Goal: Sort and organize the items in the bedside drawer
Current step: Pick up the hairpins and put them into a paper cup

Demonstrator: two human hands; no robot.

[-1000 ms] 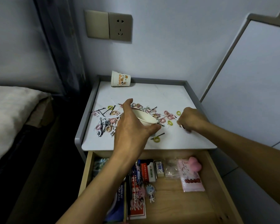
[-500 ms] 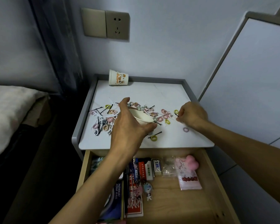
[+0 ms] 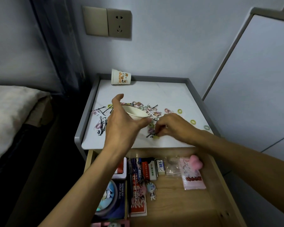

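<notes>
fingers of the left hand wrap a white paper cup, tilted above the nightstand top. just right of the cup, fingertips of the right hand bunch narrowly at a black hairpin; whether they grip it i cannot tell. hair ties and more hairpins lie scattered around the cup; the open drawer sits nearer than it.

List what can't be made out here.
Head view:
- Contents of the cup: its wall and the left hand's grip hide the inside.
- What the right hand pinches, if anything: its curled fingers cover it.
- Near left corner of the drawer: the left forearm and bottom edge hide it.
- Labels on the boxes: too small.
</notes>
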